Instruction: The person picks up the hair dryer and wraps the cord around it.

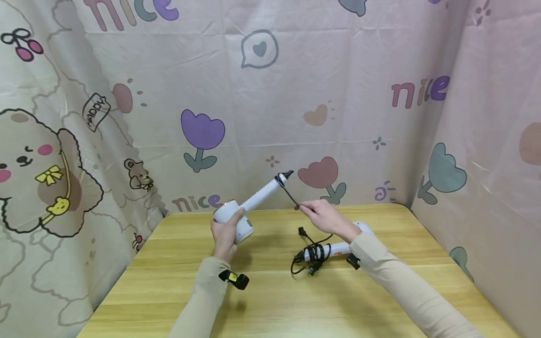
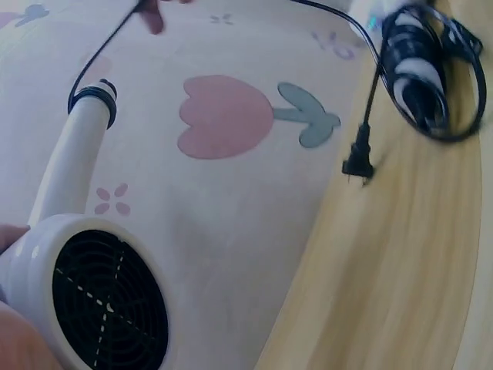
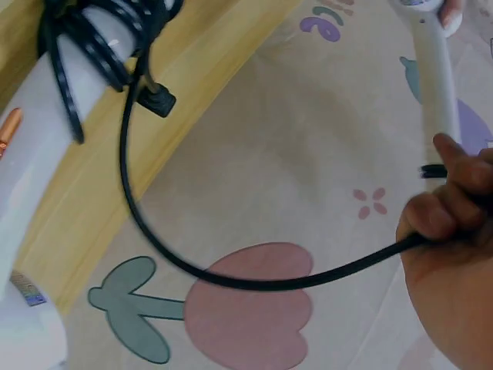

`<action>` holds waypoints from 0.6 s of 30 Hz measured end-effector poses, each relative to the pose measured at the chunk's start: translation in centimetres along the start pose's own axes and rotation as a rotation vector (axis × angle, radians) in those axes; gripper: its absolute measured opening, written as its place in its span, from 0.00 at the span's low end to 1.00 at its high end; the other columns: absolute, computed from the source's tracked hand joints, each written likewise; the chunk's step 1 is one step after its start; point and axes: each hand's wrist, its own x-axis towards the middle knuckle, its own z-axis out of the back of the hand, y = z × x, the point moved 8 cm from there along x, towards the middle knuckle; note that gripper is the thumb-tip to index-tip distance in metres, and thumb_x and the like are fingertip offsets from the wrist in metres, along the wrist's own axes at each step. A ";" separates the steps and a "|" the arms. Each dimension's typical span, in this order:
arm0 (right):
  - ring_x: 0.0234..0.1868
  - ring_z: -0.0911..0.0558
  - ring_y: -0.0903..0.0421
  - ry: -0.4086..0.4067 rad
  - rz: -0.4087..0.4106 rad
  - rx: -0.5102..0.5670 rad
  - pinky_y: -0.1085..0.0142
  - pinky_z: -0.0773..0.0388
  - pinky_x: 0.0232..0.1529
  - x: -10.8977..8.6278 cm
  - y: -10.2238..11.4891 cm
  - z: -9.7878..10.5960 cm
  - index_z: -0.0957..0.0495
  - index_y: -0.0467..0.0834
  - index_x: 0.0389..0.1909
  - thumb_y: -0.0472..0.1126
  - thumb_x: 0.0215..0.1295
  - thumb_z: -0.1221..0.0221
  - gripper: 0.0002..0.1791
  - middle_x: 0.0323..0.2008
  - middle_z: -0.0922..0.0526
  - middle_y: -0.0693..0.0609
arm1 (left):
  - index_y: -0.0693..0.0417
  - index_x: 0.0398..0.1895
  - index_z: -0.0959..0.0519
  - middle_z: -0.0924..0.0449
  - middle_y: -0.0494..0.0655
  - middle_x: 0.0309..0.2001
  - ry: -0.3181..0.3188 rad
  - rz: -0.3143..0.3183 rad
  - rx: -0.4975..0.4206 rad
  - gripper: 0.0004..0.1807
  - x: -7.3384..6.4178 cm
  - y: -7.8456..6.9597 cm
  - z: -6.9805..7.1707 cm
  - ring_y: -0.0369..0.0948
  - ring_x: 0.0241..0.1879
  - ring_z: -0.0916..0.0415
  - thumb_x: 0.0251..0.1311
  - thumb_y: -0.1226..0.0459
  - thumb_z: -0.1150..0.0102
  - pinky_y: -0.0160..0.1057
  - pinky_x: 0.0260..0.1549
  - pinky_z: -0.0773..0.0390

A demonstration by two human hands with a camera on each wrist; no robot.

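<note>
My left hand (image 1: 224, 234) grips a white hair dryer (image 1: 262, 193) round its head, raised over the table with the handle slanting up to the right. In the left wrist view its round black grille (image 2: 112, 301) faces the camera. A few turns of black cord (image 2: 94, 96) circle the handle's end. Off to the right, my right hand (image 1: 327, 217) holds that cord (image 1: 290, 194) between curled fingers, stretched out from the handle. From this hand the cord (image 3: 254, 284) sags in a curve toward a second white hair dryer (image 1: 338, 249) on the table.
The second dryer lies under my right forearm, its own black cord (image 1: 317, 253) wound in a bundle round the handle. A black plug (image 2: 358, 158) is near that bundle. Behind the wooden table (image 1: 169, 263) hangs a printed cloth (image 1: 270, 94), with more cloth at both sides.
</note>
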 end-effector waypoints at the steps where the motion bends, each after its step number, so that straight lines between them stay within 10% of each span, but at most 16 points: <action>1: 0.16 0.44 0.62 0.017 -0.008 0.018 0.67 0.36 0.24 -0.1 -0.2 -0.1 0.18 0.44 0.54 0.46 0.78 0.55 0.19 0.16 0.39 0.56 | 0.56 0.66 0.45 0.30 0.51 0.55 0.011 0.031 -0.012 0.48 0.0 0.2 -0.1 0.42 0.45 0.23 0.48 0.54 0.24 0.40 0.43 0.17; 12: 0.22 0.41 0.56 0.206 -0.116 0.362 0.63 0.36 0.37 0.6 -3.7 -0.1 0.18 0.46 0.53 0.47 0.78 0.54 0.19 0.19 0.38 0.52 | 0.59 0.60 0.36 0.20 0.44 0.38 0.187 0.201 -0.147 0.35 -0.5 1.1 -1.3 0.38 0.34 0.19 0.57 0.51 0.32 0.36 0.38 0.17; 18: 0.20 0.43 0.59 0.197 -0.243 0.360 0.67 0.37 0.26 0.2 -6.6 0.2 0.16 0.45 0.50 0.47 0.77 0.53 0.18 0.41 0.20 0.49 | 0.59 0.55 0.33 0.19 0.43 0.34 0.275 0.235 -0.102 0.31 -0.9 1.3 -2.1 0.38 0.32 0.19 0.59 0.48 0.35 0.36 0.36 0.18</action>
